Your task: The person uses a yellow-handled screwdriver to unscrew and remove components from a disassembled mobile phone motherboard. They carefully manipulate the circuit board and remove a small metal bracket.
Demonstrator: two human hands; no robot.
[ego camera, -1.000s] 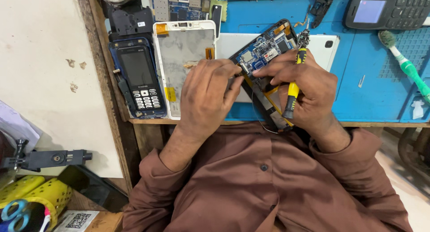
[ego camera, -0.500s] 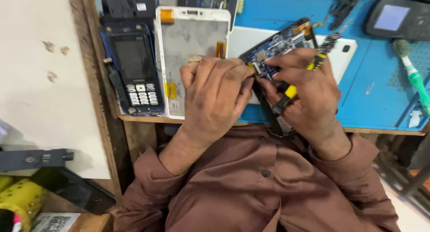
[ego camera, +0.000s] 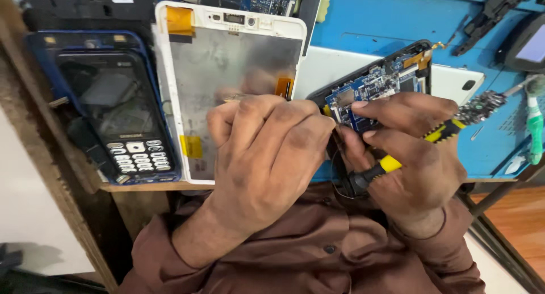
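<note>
The opened tablet (ego camera: 377,81) (circuit board bared) lies at twelve o'clock of the right hand (ego camera: 417,163), whose curled fingers clamp a yellow-black screwdriver (ego camera: 397,160). The left hand (ego camera: 267,157), fingers pressed together, crowds its nine o'clock edge beside the white frame (ego camera: 227,61).

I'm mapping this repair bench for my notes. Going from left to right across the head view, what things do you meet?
Dark keypad handset → white tablet frame lying face down → left hand → opened tablet with blue circuit board → right hand holding a yellow-and-black screwdriver → green-handled brush.
</note>
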